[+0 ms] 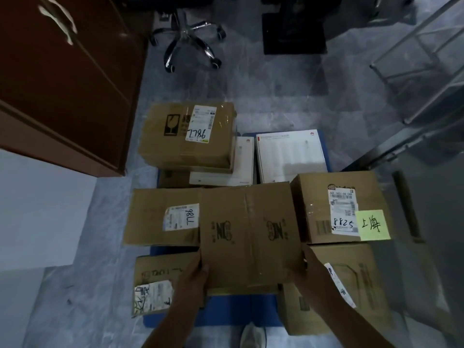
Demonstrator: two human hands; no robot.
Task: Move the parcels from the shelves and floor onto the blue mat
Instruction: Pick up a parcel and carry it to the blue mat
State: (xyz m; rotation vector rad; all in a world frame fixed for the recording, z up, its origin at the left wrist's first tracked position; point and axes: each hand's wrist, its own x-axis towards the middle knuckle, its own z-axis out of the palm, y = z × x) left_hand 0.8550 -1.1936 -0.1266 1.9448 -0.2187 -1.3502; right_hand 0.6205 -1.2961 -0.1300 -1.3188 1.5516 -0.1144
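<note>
Cardboard box (pixel 248 237) over middle of blue mat (pixel 226 311), hands gripping its near corners, left hand (pixel 194 275) on one, right hand (pixel 311 270) on other, other parcels (pixel 187 136) on mat around it

Grey floor (pixel 75 297) carries blue mat (pixel 226 310), lower centre of frame. On mat: lower-left parcel (pixel 155 285), lower-right parcel (pixel 351 292), white box (pixel 291 156) upper centre. Brown cabinet (pixel 62 71) and chair base (pixel 188 38) stand on floor, top.

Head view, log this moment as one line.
box: held at near corners over mat | left grip: holds box | right grip: holds box | other parcels: around it
</note>
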